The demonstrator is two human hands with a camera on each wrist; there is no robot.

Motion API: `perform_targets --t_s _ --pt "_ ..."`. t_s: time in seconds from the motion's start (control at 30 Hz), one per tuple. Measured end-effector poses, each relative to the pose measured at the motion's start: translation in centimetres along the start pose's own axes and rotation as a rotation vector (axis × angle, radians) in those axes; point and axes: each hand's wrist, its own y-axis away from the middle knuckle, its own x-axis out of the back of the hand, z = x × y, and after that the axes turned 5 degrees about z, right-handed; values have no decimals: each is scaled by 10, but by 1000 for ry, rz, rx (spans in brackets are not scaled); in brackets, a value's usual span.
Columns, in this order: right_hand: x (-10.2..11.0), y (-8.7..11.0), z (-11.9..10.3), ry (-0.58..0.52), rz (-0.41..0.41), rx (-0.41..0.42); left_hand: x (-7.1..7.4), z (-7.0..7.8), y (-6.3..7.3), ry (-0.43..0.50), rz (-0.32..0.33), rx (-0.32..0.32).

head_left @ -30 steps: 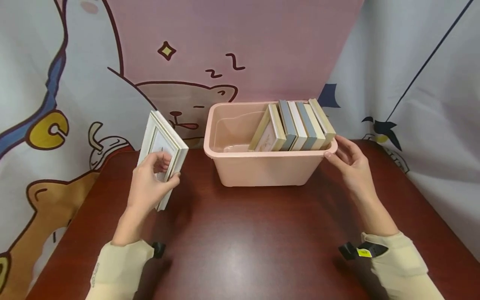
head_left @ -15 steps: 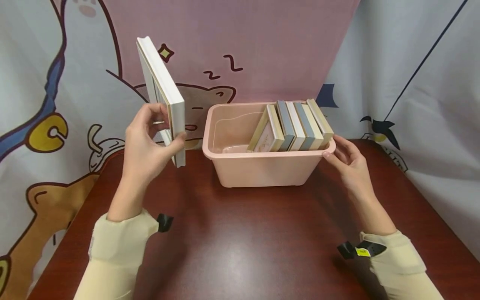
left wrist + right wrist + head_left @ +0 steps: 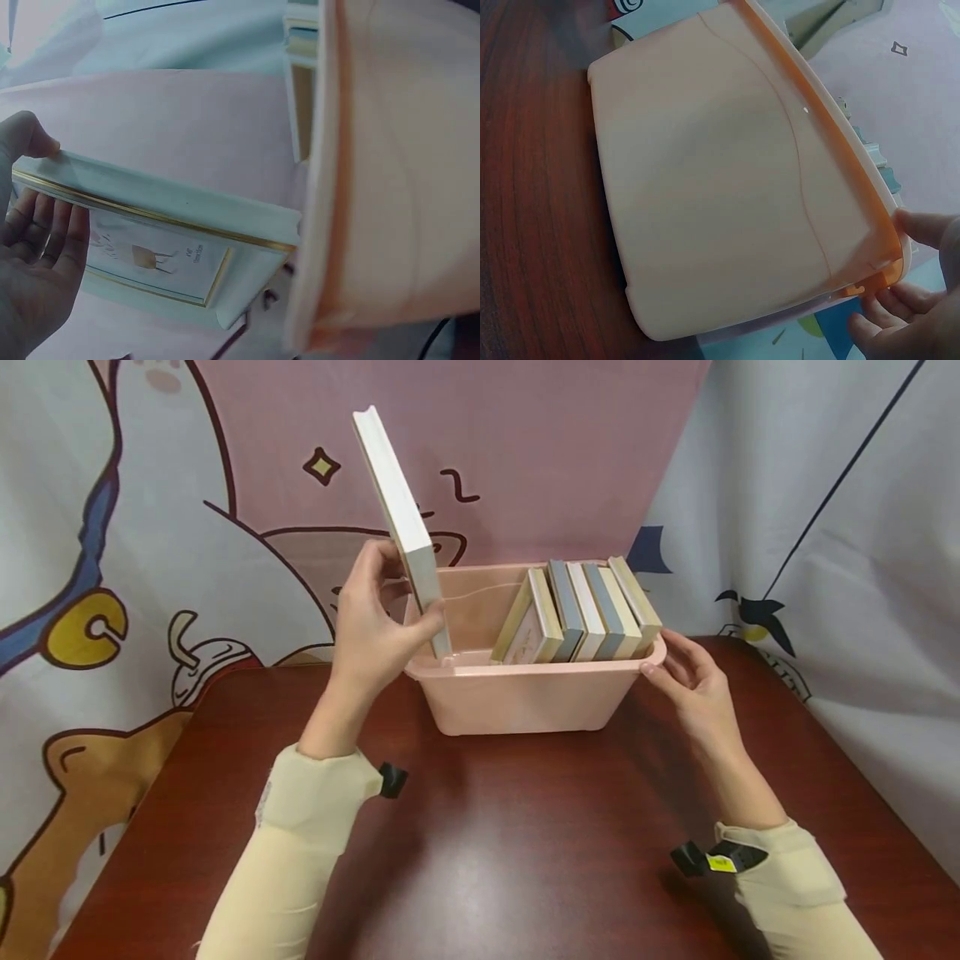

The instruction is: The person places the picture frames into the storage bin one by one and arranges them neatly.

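Note:
My left hand [image 3: 371,627] holds a white picture frame [image 3: 397,497] by its edge, thumb on one side and fingers on the other. The frame stands upright and tilted, its lower end at the left part of the pink plastic bin [image 3: 517,702]. In the left wrist view, gold trim and a printed insert [image 3: 154,255] show on the picture frame's front. My right hand [image 3: 697,693] grips the bin's rim at the right front corner, thumb on top and fingers below, as the right wrist view shows. Several picture frames [image 3: 566,610] in white, blue-grey and cream lean inside the bin's right half.
The bin stands near the back of a dark red-brown wooden table [image 3: 480,843]. Behind it hangs a cloth backdrop [image 3: 555,452] with cartoon animals. A white curtain-like cloth [image 3: 847,510] borders the right side.
My left hand has lifted the white picture frame from the left, turned it more upright and carried it right to the bin. My right hand keeps its hold on the rim.

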Motion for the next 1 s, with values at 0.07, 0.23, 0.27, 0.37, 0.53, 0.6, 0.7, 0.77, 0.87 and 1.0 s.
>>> perform_targets --t_s 0.07,0.23,0.27,0.37,0.53,0.6,0.7,0.77,0.87,1.0 --pt "0 1 0 -9 6 11 -9 -5 0 -2 -16 35" --pt "0 3 -1 -45 8 27 -33 -22 4 -44 -81 125" --pt "0 3 -1 -50 7 28 -37 -25 6 -52 -98 137" --pt "1 4 0 -59 3 28 -51 -35 12 -93 -152 179" --pt "3 6 1 -47 4 27 -70 -43 14 -263 -287 276" --pt "3 6 1 -40 1 28 -75 -45 12 -331 -362 308" --pt "4 6 2 -25 -1 24 -81 -46 8 -378 -485 342" --pt "4 6 2 -14 -3 17 -83 -48 5 -365 -559 358" --pt "4 6 1 4 -7 9 -85 -51 1 -330 -669 377" --pt "3 7 2 4 -11 9 -85 -55 -3 -305 -810 378"
